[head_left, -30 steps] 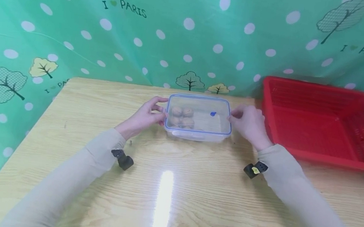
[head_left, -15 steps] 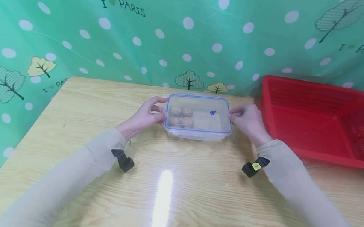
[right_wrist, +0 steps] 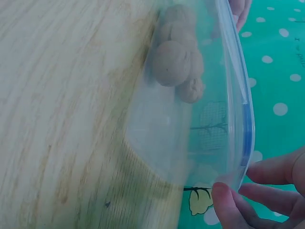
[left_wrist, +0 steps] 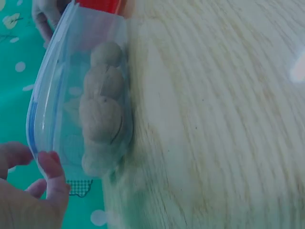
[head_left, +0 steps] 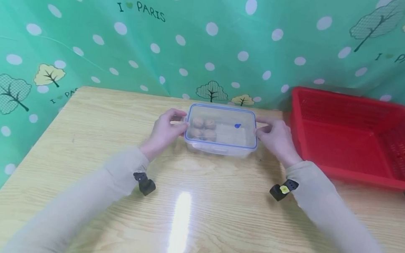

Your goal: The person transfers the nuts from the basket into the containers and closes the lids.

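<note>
A clear plastic food container (head_left: 222, 149) stands near the table's back edge, with its clear, blue-edged lid (head_left: 222, 116) on top. Several round brown walnuts (head_left: 204, 129) are grouped in its left half, seen through the wall as walnuts (left_wrist: 102, 119) in the left wrist view. My left hand (head_left: 165, 130) holds the container's left end, thumb and forefinger at the lid's edge. At the opposite end my right hand (head_left: 278, 140) grips the lid edge, its thumb (right_wrist: 223, 193) in front and fingers behind. A small blue valve (head_left: 237, 125) shows on the lid.
A large red plastic basket (head_left: 341, 173) stands at the right, close beside my right hand. Behind the wooden table (head_left: 118, 226) hangs a green dotted cloth (head_left: 187, 6). A bright light reflection streaks the table's front.
My left wrist has shifted slightly right and toward me, its fingers drawn in at the lid's edge. The right forefinger now reaches farther along the lid's back right corner. The container stays about in place.
</note>
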`<state>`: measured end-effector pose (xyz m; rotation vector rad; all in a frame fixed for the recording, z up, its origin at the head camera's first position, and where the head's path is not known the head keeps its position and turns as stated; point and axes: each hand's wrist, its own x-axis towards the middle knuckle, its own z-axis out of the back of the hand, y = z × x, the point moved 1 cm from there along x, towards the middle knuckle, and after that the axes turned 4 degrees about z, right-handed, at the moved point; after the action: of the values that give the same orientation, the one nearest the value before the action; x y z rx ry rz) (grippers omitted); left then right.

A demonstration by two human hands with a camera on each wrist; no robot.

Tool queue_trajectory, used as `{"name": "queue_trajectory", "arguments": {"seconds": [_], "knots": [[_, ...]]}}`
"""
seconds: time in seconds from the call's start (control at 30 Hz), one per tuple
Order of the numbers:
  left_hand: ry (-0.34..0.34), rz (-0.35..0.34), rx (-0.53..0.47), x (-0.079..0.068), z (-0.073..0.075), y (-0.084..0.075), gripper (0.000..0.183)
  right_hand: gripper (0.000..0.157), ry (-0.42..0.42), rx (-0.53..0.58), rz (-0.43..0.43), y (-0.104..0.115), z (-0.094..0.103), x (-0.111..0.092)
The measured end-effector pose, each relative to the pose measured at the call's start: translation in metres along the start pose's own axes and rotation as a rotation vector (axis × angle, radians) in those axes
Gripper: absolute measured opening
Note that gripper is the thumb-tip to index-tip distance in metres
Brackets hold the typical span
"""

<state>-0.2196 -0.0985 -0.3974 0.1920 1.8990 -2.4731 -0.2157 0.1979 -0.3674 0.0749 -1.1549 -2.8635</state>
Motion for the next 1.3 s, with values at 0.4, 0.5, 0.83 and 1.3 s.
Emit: {"name": "queue_trajectory", "arguments": {"seconds": [0.4,0.5,0.83,1.3], "knots": [[-0.096,-0.153,0.236,-0.003,-0.005,-0.003,0.034,0.044,-0.027,0.006,0.068,-0.004,0.0,-0.001],[-0.085,-0.175,0.294,-0.003,-0.004,-0.005,0.034,0.045,-0.032,0.006,0.065,-0.005,0.001,-0.002],[-0.054,0.004,0.266,0.001,-0.004,-0.013,0.036,0.042,-0.049,0.019,0.084,-0.006,0.002,-0.001],[0.068,0.05,0.131,0.003,0.002,-0.005,0.043,0.043,-0.03,0.113,-0.002,-0.013,-0.004,0.0]]}}
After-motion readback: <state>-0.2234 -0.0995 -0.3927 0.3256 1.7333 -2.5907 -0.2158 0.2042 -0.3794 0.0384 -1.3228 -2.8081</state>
